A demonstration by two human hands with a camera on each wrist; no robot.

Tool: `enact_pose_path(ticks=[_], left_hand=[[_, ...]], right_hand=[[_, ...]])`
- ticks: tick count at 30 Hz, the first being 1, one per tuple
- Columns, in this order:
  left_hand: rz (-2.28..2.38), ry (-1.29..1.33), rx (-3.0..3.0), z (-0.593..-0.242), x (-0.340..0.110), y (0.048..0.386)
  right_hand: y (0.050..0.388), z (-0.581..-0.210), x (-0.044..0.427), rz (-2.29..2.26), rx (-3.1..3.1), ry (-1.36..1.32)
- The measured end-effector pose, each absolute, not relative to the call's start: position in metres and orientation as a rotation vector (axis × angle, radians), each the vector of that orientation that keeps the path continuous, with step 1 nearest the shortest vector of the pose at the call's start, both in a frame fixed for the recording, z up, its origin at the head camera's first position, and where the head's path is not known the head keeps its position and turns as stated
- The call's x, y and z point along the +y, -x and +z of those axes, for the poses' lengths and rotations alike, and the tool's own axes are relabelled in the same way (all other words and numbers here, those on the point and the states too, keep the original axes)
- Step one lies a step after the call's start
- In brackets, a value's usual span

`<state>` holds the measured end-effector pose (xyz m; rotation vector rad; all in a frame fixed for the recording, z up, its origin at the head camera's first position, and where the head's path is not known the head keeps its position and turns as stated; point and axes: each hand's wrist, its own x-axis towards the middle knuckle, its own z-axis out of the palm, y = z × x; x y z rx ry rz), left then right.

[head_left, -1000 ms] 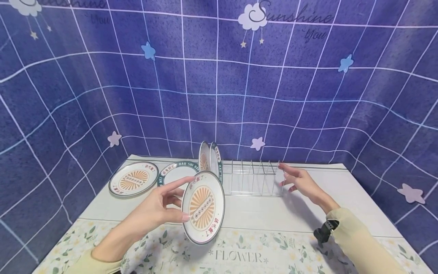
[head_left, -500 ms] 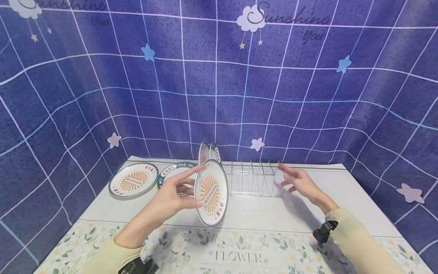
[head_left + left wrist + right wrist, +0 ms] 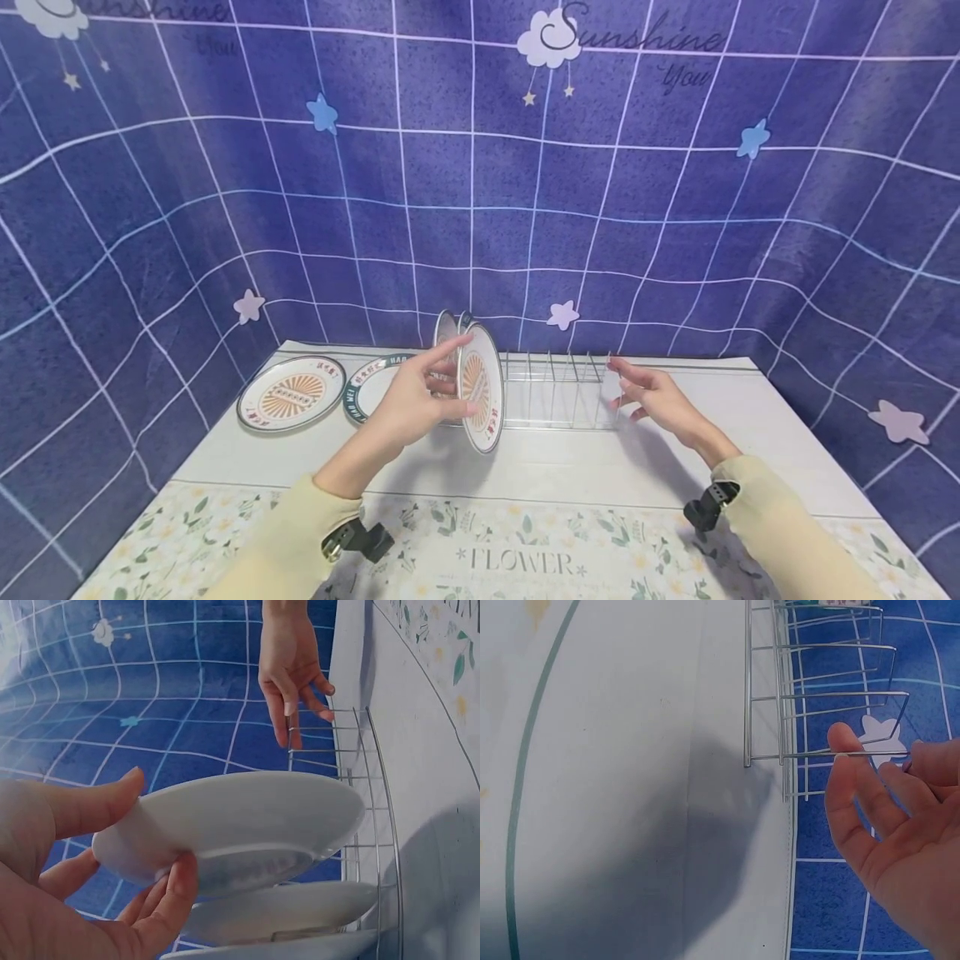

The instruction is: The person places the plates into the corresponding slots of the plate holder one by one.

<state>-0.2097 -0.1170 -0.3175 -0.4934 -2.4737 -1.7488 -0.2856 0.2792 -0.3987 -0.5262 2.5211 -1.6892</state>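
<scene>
My left hand [image 3: 408,404] pinches a small white plate [image 3: 483,392] with an orange sunburst print by its left side. The plate stands nearly upright, just in front of the left part of a wire dish rack [image 3: 553,379]. In the left wrist view its pale side [image 3: 255,814] shows, with the thumb on one face and fingers on the other. Two more plates stand in the rack's left slots, partly hidden; one pale plate [image 3: 285,911] shows below the held one. My right hand [image 3: 660,404] holds the rack's right end wire [image 3: 855,754] between thumb and fingers.
A sunburst plate [image 3: 292,393] lies flat at the left of the table. Beside it lies a green-rimmed plate [image 3: 367,387], partly behind my left hand. A blue gridded cloth [image 3: 570,208] hangs behind. A flowered cloth strip [image 3: 525,542] runs along the front.
My left hand has carried the plate rightward and away from me toward the rack, turning it more edge-on. My right hand has stayed at the rack's right end.
</scene>
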Motion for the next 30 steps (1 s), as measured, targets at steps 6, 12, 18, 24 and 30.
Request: enact_pose_path(ticks=[6,12,18,24,30], left_hand=[[-1.765,0.500,-2.438,-0.325,-0.102,0.220],[-1.657,0.490,-2.488,-0.328,-0.091,0.231],[-1.528,0.445,-2.518,-0.325,-0.087,0.231],[-1.345,0.462,-2.521,-0.325,-0.076,0.238],[-1.080,0.425,-2.543,-0.328,-0.067,0.245]], right_hand=[[0.286,-0.399,0.278,-1.687,2.516,0.530],[0.286,-0.399,0.279,-1.694,2.518,0.509],[0.286,-0.396,0.278,-1.688,2.526,0.534],[0.286,-0.396,0.278,-1.692,2.529,0.526],[0.283,-0.396,0.275,-1.700,2.518,0.526]])
